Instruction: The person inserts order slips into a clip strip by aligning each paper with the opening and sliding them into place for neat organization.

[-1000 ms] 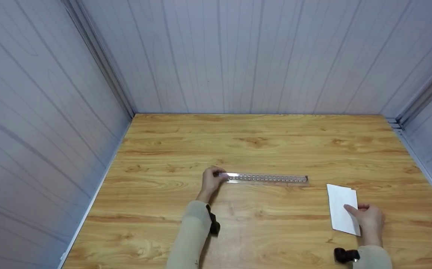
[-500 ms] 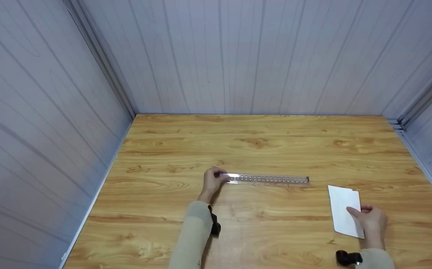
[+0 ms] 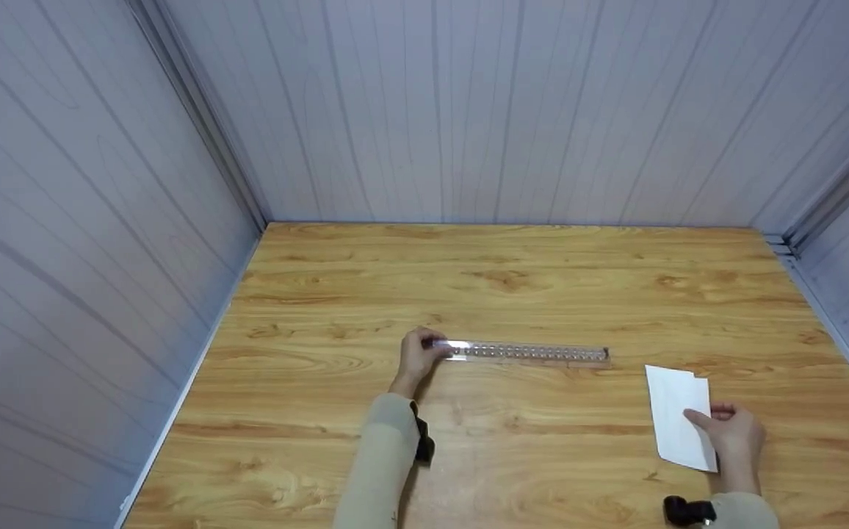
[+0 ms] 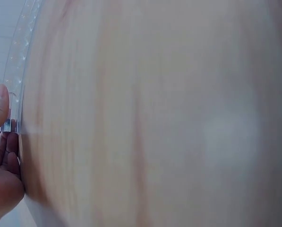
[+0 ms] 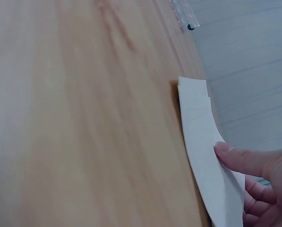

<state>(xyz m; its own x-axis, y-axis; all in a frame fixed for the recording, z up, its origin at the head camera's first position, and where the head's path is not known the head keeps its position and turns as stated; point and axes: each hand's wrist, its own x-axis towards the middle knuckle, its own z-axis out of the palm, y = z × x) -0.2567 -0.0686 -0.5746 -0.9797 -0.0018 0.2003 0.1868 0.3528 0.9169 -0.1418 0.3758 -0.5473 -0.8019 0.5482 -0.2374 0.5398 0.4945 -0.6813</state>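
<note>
A long transparent strip with a row of round bumps lies crosswise in the middle of the table. Its left end is pinched between the thumb and fingers of the left hand; the left wrist view shows the thumb on the clear strip. White paper, seemingly folded or layered, is to the right, gripped at its right edge by the right hand. In the right wrist view the thumb lies on top of the paper, and the other fingers are partly hidden behind it.
The wood-patterned table is bordered by pale panelled walls at the back and both sides. Black devices are strapped at the left wrist and the right wrist. The strip's far end shows in the right wrist view.
The right hand and the paper have shifted slightly right and toward the near edge, the paper tilting a little. The left hand and strip stay nearly the same.
</note>
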